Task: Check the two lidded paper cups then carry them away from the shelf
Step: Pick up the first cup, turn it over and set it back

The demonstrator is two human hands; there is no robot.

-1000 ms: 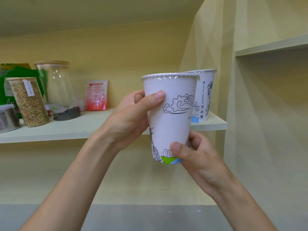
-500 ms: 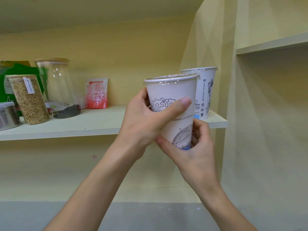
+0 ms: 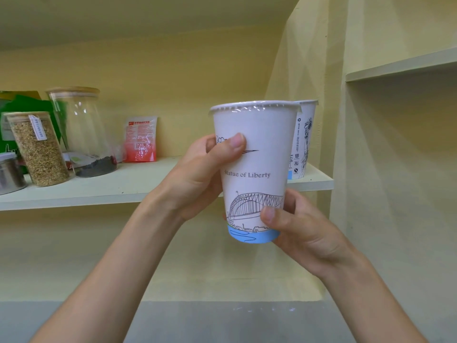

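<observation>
I hold a white lidded paper cup [image 3: 257,159] upright in front of the shelf; it shows a bridge drawing, the words "Statue of Liberty" and a blue base. My left hand [image 3: 197,174] grips its upper left side, thumb across the front. My right hand [image 3: 294,224] cradles its lower right side and base. A second lidded paper cup [image 3: 303,144] stands on the shelf's right end [image 3: 319,181], mostly hidden behind the held cup.
On the shelf's left part stand a grain-filled jar [image 3: 37,149], a tall glass jar [image 3: 81,129] with dark contents, a metal tin [image 3: 10,173] and a red packet [image 3: 141,139]. A side wall [image 3: 309,70] closes the shelf's right; another shelf [image 3: 400,65] hangs upper right.
The held cup has been turned in my hands: clouds faced me before, now the bridge and the lettering do. My right hand shifted from under the base to its lower right side.
</observation>
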